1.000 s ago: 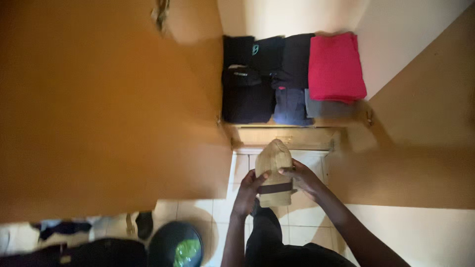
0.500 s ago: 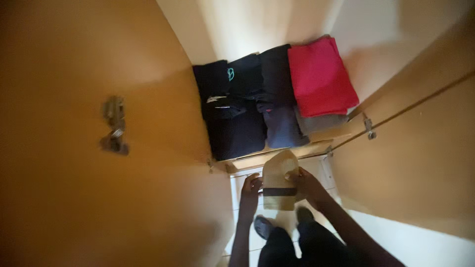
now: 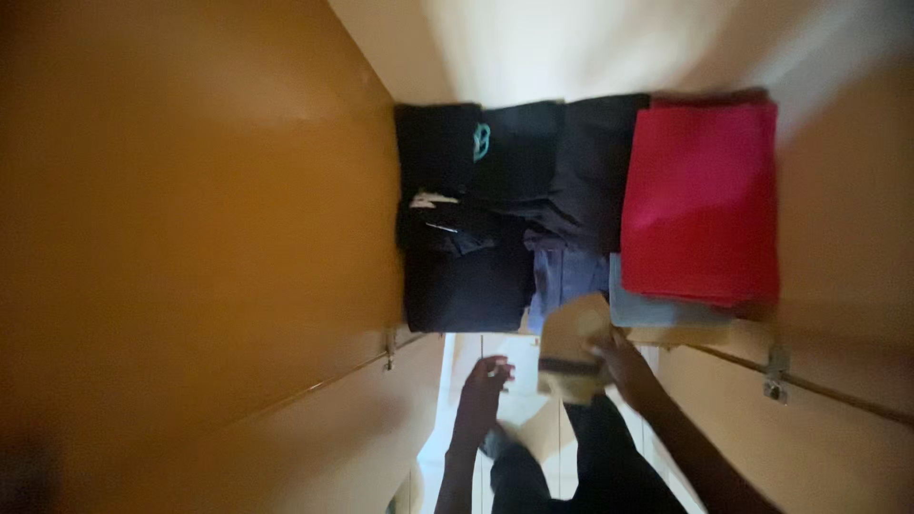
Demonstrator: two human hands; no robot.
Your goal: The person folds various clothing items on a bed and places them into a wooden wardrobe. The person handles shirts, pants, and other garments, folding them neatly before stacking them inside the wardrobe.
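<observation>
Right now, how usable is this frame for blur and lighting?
Head view: motion blur smears everything; the hands and tan hat lack sharp edges. The pale back wall is washed out, the dark folded clothes lose detail, and the red folded cloth reads clearest.

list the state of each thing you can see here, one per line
tan folded cloth: folded, dark band across it, held up at the shelf edge
right hand: gripping the tan folded cloth
left hand: off the cloth, holding nothing
red cloth: folded, top of its stack
black clothes: folded, stacked on the shelf
grey garment: folded, under the red cloth
cupboard door: swung open
</observation>
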